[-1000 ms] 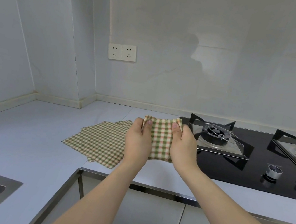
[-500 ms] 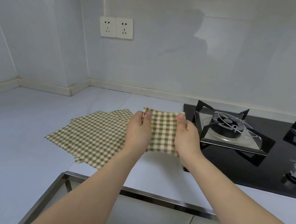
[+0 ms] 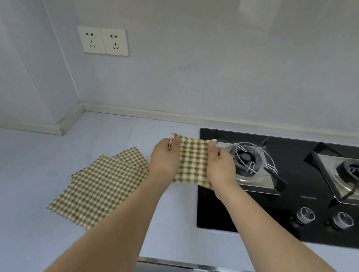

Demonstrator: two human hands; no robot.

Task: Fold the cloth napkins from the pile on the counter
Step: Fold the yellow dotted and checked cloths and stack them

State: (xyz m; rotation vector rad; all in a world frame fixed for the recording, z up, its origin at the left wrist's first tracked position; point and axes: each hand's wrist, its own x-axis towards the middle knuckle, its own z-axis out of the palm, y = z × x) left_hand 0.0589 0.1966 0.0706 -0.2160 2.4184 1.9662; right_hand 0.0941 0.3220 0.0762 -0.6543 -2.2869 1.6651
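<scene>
You hold a folded napkin (image 3: 193,161) above the counter (image 3: 14,180)
Your left hand (image 3: 164,159) and right hand (image 3: 221,169) pinch its sides; the pile (image 3: 100,184) lies just left

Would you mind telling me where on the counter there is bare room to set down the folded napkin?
Bare counter lies between the napkin pile and the gas hob, and behind the pile toward the wall. The hob side is crowded with burners.

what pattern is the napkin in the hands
Green, orange and cream check on the napkin, seen from the head view.
</scene>
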